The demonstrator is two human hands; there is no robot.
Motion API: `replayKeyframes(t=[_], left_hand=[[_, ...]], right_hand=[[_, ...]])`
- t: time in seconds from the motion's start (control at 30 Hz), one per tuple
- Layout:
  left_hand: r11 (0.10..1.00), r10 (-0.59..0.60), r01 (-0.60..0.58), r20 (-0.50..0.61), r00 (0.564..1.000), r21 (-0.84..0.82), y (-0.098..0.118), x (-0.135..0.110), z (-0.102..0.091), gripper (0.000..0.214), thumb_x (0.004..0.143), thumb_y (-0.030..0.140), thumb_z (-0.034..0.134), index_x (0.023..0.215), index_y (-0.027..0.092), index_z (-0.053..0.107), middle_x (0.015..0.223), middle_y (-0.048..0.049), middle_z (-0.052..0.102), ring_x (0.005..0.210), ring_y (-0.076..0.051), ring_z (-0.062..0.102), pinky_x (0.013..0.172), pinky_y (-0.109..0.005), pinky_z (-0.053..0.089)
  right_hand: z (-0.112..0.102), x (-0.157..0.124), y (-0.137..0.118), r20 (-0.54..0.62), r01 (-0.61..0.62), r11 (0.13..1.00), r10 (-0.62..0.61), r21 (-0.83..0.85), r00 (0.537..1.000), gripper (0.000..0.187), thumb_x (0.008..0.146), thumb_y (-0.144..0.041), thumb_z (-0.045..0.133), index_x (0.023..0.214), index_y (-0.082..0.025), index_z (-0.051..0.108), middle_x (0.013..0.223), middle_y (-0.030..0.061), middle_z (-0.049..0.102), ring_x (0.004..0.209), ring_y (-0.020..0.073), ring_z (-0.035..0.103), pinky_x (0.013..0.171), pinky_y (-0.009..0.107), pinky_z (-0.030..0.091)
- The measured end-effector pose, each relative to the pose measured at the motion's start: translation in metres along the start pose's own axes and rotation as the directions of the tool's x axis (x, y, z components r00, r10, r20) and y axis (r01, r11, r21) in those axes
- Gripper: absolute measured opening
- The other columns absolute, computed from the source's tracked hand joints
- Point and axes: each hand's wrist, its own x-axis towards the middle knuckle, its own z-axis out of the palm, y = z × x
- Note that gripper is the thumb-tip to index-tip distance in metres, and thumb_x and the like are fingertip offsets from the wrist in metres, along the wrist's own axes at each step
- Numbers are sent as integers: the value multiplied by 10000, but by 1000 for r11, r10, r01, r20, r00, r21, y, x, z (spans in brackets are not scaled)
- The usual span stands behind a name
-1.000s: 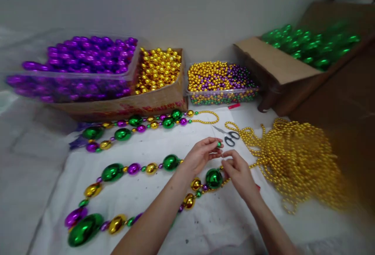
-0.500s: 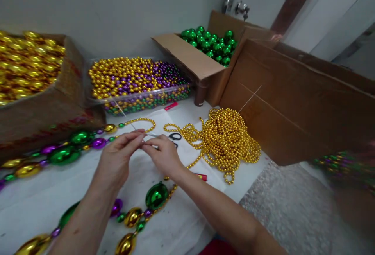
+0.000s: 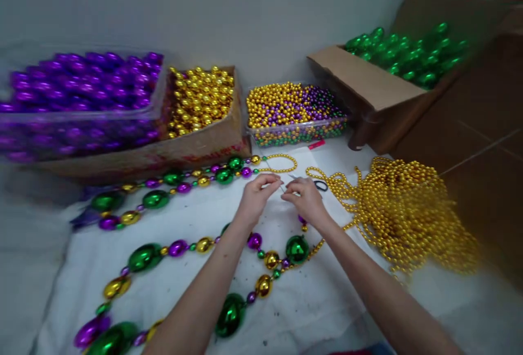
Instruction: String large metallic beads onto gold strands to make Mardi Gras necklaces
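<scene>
Over the middle of the white cloth (image 3: 183, 268) the left hand (image 3: 256, 196) and the right hand (image 3: 305, 201) meet fingertip to fingertip, both forearms reaching in from the near edge. Each hand has its thumb and forefinger closed into a tight pinch with the other fingers curled in. Whatever they pinch is too fine and too blurred to make out. Just below the hands lies the bead strand (image 3: 297, 249), a run of large green, gold and purple beads. It curves across the cloth from the near left corner to a spot under the right wrist, where its thin gold end trails toward the gold bead pile (image 3: 408, 208) on the right. A small purple bead of the strand sits just beneath the right hand. Black-handled scissors (image 3: 321, 185) lie just beyond the right hand, partly hidden by it. A second strand (image 3: 224, 176) of the same colours lies doubled on the cloth farther back, to the left of the hands. Along the wall stand a clear tub of purple beads (image 3: 77, 99), a cardboard box of gold beads (image 3: 200, 99), a clear tray of small mixed beads (image 3: 294, 110) and an open carton of green balls (image 3: 404, 55).
</scene>
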Motion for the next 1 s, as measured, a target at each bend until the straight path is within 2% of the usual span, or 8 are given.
replayKeyframes(t=[0.13, 0.23, 0.33, 0.47, 0.57, 0.67, 0.83, 1.0], left_hand=[[999, 4, -1, 65, 998, -47, 5, -2, 2, 203, 724, 337, 688, 831, 165, 693, 981, -63, 666, 949, -196, 584, 851, -318, 445], [974, -101, 115, 80, 992, -193, 8, -6, 4, 329, 782, 351, 648, 1071, 194, 639, 1115, -81, 630, 956, -195, 596, 812, -323, 472], [909, -193, 231, 140, 971, -348, 10, -13, 10, 337, 830, 359, 604, 1113, 176, 597, 1097, -101, 628, 924, -182, 615, 831, -336, 476], [832, -145, 287, 312, 939, -475, 18, -24, 23, 311, 850, 344, 578, 1096, 153, 588, 981, -87, 651, 839, -160, 632, 841, -338, 470], [861, -133, 299, 384, 914, -412, 29, -30, 28, 283, 812, 333, 624, 1021, 144, 604, 804, -38, 634, 657, -108, 591, 681, -272, 476], [897, -189, 315, 376, 907, -310, 36, -35, 24, 215, 758, 316, 675, 837, 127, 610, 601, 40, 513, 467, -38, 428, 509, -200, 403], [895, -314, 387, 304, 899, -220, 28, -39, 3, 225, 703, 317, 704, 739, 130, 584, 535, 64, 448, 405, -19, 313, 384, -152, 274], [884, -385, 422, 198, 901, -203, 21, -39, -26, 235, 739, 352, 676, 741, 139, 577, 461, 91, 338, 378, -19, 230, 348, -131, 193]], right_hand=[[-18, 0, -3, 18, -20, 998, 19, 58, 1000, 164, 656, -175, 719, 526, -207, 623, 622, -1, 574, 755, 192, 506, 755, 333, 372], [-28, -1, -11, 55, -74, 983, 65, 169, 996, 169, 690, -291, 678, 564, -190, 633, 541, -23, 556, 537, 129, 446, 567, 275, 355], [-31, -3, -25, 66, -103, 950, 88, 294, 994, 228, 706, -383, 648, 617, -173, 642, 560, -17, 585, 437, 89, 372, 444, 238, 285], [-33, -5, -46, 17, -65, 916, 63, 395, 998, 176, 687, -355, 690, 658, -182, 672, 597, -15, 607, 506, 101, 453, 465, 226, 331], [-36, -3, -55, -47, -31, 900, 57, 434, 997, 120, 669, -303, 720, 663, -191, 678, 646, -14, 624, 588, 107, 503, 515, 220, 370], [-42, 0, -54, -65, -57, 875, 101, 480, 993, 180, 671, -353, 713, 654, -189, 641, 689, 0, 630, 603, 108, 527, 472, 205, 347], [-72, 5, -35, -165, -72, 873, 171, 482, 971, 311, 641, -492, 666, 693, -216, 533, 748, 6, 625, 726, 160, 608, 479, 214, 389], [-104, -1, 0, -363, -42, 984, 103, 173, 926, 238, 752, -465, 541, 725, -229, 520, 696, -27, 575, 674, 140, 561, 514, 223, 364]])
